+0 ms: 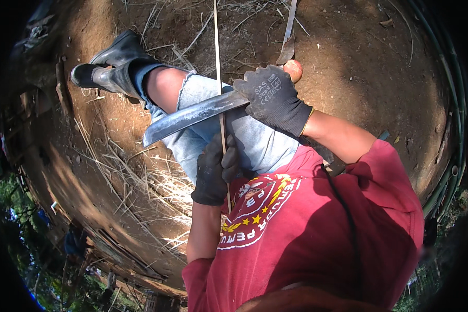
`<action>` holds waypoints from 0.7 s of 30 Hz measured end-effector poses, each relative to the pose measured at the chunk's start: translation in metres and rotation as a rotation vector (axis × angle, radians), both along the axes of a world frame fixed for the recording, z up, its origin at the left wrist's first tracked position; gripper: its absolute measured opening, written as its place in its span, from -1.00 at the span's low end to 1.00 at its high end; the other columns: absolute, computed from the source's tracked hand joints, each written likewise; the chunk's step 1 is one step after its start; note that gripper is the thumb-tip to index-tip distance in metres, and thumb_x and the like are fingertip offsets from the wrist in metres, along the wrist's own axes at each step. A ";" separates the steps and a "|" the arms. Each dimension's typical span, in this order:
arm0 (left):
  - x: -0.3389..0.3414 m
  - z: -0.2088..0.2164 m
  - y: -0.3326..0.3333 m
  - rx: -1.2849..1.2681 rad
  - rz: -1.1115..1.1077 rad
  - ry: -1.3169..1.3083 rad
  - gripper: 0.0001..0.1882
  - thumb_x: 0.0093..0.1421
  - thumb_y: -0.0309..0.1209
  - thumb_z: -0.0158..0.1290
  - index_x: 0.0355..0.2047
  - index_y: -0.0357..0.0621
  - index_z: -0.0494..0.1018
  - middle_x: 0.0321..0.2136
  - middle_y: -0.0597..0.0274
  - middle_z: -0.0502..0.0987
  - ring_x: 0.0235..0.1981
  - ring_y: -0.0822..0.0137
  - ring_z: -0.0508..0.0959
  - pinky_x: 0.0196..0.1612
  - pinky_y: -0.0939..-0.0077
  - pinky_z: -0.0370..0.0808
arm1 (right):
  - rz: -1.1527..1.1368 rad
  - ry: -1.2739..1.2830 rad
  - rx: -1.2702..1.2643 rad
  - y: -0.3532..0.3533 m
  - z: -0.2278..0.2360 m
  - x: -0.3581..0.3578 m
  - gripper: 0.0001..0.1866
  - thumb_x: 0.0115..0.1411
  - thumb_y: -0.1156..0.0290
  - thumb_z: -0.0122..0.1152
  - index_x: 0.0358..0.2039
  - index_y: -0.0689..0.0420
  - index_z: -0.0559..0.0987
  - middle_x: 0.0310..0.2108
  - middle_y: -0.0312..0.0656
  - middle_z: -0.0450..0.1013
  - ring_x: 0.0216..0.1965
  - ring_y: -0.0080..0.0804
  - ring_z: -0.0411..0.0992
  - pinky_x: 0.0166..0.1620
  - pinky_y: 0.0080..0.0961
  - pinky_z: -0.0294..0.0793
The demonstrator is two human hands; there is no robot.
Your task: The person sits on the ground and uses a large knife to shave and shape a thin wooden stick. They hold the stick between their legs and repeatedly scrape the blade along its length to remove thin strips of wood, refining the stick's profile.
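Note:
My right hand (pixel 275 99), in a dark work glove, is closed around the handle end of a machete, and the glove hides the handle. The broad, worn machete blade (pixel 184 118) points left across my lap. It crosses a long, thin bamboo strip (pixel 218 47) and seems to touch it. Below the blade, my left hand (pixel 213 169), in a similar glove, has its fingers closed around the strip. The strip runs from the top of the view down past my left hand, toward my shirt.
Another long blade (pixel 290 28) lies on the dirt beyond my right hand, beside a reddish round object (pixel 293 70). Pale shavings (pixel 164 192) litter the ground at left. Black rubber boots (pixel 120 54) cover my feet. Green bamboo poles (pixel 452 78) line the right edge.

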State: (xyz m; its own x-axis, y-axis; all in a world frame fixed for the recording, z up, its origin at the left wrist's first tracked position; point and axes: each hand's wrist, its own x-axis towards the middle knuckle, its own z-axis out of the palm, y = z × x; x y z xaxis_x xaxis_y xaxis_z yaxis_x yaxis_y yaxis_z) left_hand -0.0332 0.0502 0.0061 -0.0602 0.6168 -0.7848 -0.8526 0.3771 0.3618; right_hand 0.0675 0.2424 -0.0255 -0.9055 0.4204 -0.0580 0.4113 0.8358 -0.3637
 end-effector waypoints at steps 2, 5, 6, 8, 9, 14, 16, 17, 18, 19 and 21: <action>0.003 0.003 -0.001 -0.040 0.001 0.024 -0.65 0.42 -0.08 -0.17 -0.32 -0.07 0.37 -0.69 0.52 0.17 -0.77 0.64 0.12 -0.70 0.71 0.06 | -0.060 -0.004 -0.009 0.019 -0.012 -0.002 -0.72 -0.07 0.24 0.29 -0.29 -0.03 0.59 -0.39 -0.19 0.53 -0.26 -0.20 0.55 -0.19 -0.23 0.46; 0.005 0.005 -0.008 -0.051 -0.019 0.074 -0.66 0.44 -0.11 -0.19 -0.34 -0.08 0.37 -0.68 0.49 0.22 -0.75 0.62 0.16 -0.68 0.67 0.10 | -0.186 -0.097 -0.074 0.055 -0.032 -0.008 -0.72 -0.04 0.24 0.29 -0.28 0.02 0.58 -0.36 -0.18 0.55 -0.23 -0.14 0.55 -0.17 -0.14 0.50; 0.006 -0.001 -0.014 -0.060 -0.146 0.309 -0.66 0.44 -0.13 -0.20 -0.33 -0.10 0.38 -0.67 0.47 0.26 -0.73 0.60 0.21 -0.67 0.64 0.14 | -0.234 -0.115 -0.082 0.067 -0.037 -0.009 -0.72 -0.03 0.24 0.29 -0.28 0.03 0.57 -0.36 -0.19 0.55 -0.24 -0.13 0.55 -0.18 -0.12 0.50; 0.007 -0.009 -0.026 -0.070 -0.326 0.600 -0.68 0.44 -0.18 -0.20 -0.29 -0.13 0.39 -0.63 0.43 0.34 -0.68 0.55 0.31 -0.63 0.59 0.24 | -0.270 -0.062 0.003 0.089 -0.052 -0.003 -0.73 0.02 0.22 0.25 -0.26 0.02 0.59 -0.32 -0.20 0.57 -0.22 -0.11 0.56 -0.17 -0.14 0.52; 0.007 -0.009 -0.029 -0.073 -0.380 0.656 -0.70 0.44 -0.20 -0.20 -0.27 -0.15 0.40 -0.60 0.40 0.39 -0.66 0.52 0.36 -0.60 0.56 0.28 | -0.289 -0.034 0.046 0.102 -0.058 0.000 -0.73 0.05 0.21 0.23 -0.24 0.01 0.60 -0.30 -0.20 0.58 -0.22 -0.11 0.56 -0.16 -0.14 0.54; 0.011 0.005 -0.033 -0.086 -0.287 0.492 -0.82 0.36 -0.34 -0.09 -0.22 -0.20 0.40 -0.46 0.22 0.49 -0.53 0.29 0.52 -0.48 0.40 0.42 | -0.275 -0.215 0.116 0.146 -0.068 -0.014 -0.64 0.10 0.17 0.18 -0.08 -0.08 0.64 -0.24 -0.12 0.60 -0.16 -0.10 0.57 -0.07 -0.18 0.55; 0.020 0.008 -0.032 0.022 -0.408 0.891 -0.85 0.34 -0.37 -0.04 -0.24 -0.21 0.40 -0.45 0.18 0.48 -0.52 0.23 0.53 -0.47 0.37 0.42 | -0.256 -0.300 0.146 0.158 -0.060 -0.026 -0.65 0.10 0.18 0.18 -0.09 -0.06 0.64 -0.22 -0.12 0.60 -0.15 -0.09 0.57 -0.05 -0.17 0.55; 0.023 0.010 -0.031 0.105 -0.501 1.162 -0.86 0.32 -0.38 -0.01 -0.25 -0.21 0.39 -0.45 0.17 0.47 -0.53 0.20 0.53 -0.47 0.36 0.42 | -0.266 -0.219 0.100 0.167 -0.062 -0.027 -0.65 0.08 0.20 0.20 -0.13 0.01 0.65 -0.21 -0.09 0.60 -0.14 -0.06 0.56 -0.04 -0.13 0.53; 0.022 0.007 -0.036 0.134 -0.547 1.220 -0.85 0.32 -0.37 0.00 -0.26 -0.21 0.40 -0.46 0.17 0.47 -0.53 0.20 0.52 -0.47 0.37 0.42 | -0.327 -0.257 0.130 0.194 -0.080 -0.023 -0.65 0.08 0.21 0.20 -0.12 0.00 0.65 -0.21 -0.09 0.60 -0.14 -0.05 0.56 -0.04 -0.14 0.53; 0.022 0.000 -0.043 0.175 -0.598 1.274 -0.85 0.31 -0.37 0.02 -0.27 -0.21 0.40 -0.46 0.18 0.46 -0.54 0.20 0.52 -0.47 0.37 0.42 | -0.398 -0.300 0.162 0.231 -0.108 -0.013 -0.65 0.07 0.23 0.20 -0.12 0.00 0.65 -0.21 -0.09 0.60 -0.13 -0.05 0.56 -0.03 -0.14 0.53; 0.022 0.005 -0.047 0.181 -0.623 1.358 -0.79 0.33 -0.28 0.02 -0.30 -0.18 0.41 -0.52 0.25 0.44 -0.56 0.31 0.48 -0.47 0.45 0.38 | -0.466 -0.439 0.137 0.249 -0.105 -0.011 -0.63 0.14 0.11 0.15 -0.13 0.00 0.67 -0.07 -0.01 0.54 0.00 -0.05 0.51 0.00 -0.14 0.54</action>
State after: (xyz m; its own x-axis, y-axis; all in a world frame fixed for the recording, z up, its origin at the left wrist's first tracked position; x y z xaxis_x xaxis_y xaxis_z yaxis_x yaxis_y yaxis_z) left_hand -0.0113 0.0028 0.0114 -0.3576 0.8965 -0.2616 0.4356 0.4079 0.8024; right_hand 0.0563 0.4916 -0.1300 -0.5309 0.7929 -0.2992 0.8277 0.5608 0.0176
